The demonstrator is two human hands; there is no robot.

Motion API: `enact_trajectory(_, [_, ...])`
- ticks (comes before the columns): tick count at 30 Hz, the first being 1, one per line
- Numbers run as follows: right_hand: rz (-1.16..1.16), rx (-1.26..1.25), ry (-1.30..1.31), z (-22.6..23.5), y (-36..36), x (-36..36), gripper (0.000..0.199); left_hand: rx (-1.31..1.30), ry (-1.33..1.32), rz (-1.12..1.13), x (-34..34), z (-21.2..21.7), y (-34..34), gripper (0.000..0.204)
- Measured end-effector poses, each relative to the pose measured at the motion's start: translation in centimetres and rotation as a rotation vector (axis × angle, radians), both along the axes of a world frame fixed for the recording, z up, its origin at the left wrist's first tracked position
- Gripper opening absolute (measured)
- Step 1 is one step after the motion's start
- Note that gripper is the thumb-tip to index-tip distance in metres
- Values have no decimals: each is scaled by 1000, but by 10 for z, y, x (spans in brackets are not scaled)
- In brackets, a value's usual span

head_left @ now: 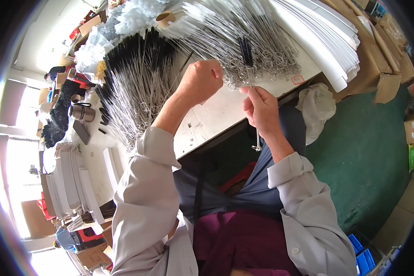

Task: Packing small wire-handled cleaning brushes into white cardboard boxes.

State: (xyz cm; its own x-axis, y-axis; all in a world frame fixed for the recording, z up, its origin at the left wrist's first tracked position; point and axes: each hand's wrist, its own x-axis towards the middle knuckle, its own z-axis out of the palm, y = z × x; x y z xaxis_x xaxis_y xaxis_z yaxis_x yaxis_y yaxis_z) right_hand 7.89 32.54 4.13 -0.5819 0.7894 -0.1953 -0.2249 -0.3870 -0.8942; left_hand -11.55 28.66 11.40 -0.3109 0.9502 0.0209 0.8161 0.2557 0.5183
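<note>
My right hand (263, 110) is closed, thumb and fingers pinching a thin wire-handled cleaning brush. The black bristles (245, 50) of this brush point away from me, over the table's near edge. Below the hand hangs its wire end with a small metal loop (256, 147). To the left, my left hand (201, 82) is curled into a fist above the table, and whatever is inside it is hidden. Just beyond my hands lies a heap of white-bristled brushes (230, 34) with ring ends toward me. Left of my left hand spreads a pile of black-bristled brushes (138, 73).
The white table (207, 124) spans the front. On its left stand a metal flask (81, 112) and stacked white card strips (71, 179). White sheets (322, 37) and cardboard (372, 55) lie at the right. A white sack (316, 110) sits beside my knee, above green floor (354, 156).
</note>
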Motion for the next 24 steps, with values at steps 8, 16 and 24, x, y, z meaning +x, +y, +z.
enact_trajectory(8, [5,-8,28,-5,0,-1,29,44,131,56,12,-12,-6,23])
enact_trajectory(16, [19,44,45,-5,1,1,31,198,543,-228,14,-36,-14,13])
enact_trajectory(24, [10,73,30,-5,1,1,30,426,386,-63,15,-31,-19,19])
